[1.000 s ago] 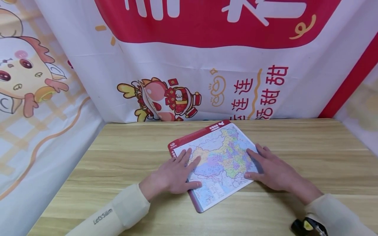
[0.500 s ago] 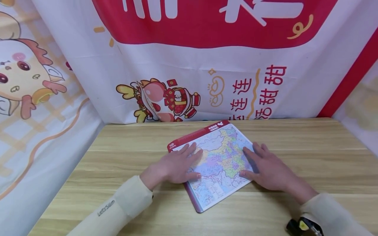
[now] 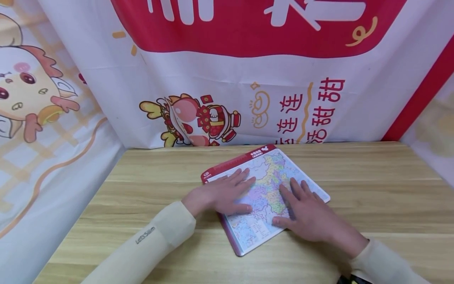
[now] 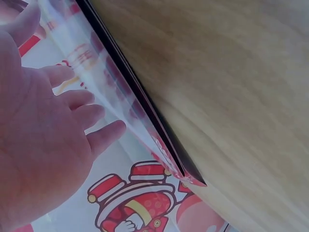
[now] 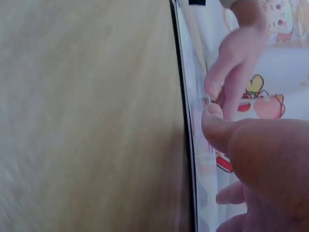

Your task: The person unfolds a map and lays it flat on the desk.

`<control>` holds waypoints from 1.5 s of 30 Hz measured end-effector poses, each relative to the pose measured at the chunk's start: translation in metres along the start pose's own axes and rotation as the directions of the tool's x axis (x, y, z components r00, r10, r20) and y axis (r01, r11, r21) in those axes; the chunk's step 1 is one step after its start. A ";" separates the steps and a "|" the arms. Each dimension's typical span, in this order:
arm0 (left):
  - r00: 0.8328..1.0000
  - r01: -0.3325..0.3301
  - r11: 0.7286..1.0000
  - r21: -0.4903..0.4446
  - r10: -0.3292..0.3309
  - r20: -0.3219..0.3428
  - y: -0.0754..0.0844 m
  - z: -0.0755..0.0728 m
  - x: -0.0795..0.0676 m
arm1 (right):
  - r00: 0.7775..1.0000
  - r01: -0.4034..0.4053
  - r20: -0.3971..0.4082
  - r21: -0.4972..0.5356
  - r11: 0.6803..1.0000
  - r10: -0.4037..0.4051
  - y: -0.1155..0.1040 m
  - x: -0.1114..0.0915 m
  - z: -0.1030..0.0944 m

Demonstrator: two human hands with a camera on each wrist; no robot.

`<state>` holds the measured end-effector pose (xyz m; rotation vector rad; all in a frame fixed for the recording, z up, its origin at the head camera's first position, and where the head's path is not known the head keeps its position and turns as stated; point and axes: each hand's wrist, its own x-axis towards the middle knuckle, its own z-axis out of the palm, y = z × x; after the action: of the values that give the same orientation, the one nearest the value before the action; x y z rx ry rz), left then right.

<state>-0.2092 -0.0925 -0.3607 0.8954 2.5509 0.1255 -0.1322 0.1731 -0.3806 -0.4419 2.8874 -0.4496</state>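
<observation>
Red bands the rectangular, multicoloured map board (image 3: 265, 199) on the pale wooden table (image 3: 149, 185); your left hand (image 3: 227, 193) and right hand (image 3: 307, 211) spread over it, fingers extended.

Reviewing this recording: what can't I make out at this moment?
Head view: parts of the map board are hidden by the left hand and right hand; its fine print is too small to read.
Head view: the large white characters are cut off by the top edge, the black object by the bottom edge.
Head view: the red lettering runs out of sight behind the table.
Right wrist view: frame edges crop the right hand.
</observation>
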 end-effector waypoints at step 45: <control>0.999 0.023 0.999 0.036 -0.024 0.029 -0.001 0.012 -0.011 | 0.999 -0.048 0.029 0.056 0.997 0.047 0.021 0.001 0.004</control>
<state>-0.1966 -0.1009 -0.3673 0.8740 2.5432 0.0599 -0.1383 0.1912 -0.3910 -0.3670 2.8440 -0.5127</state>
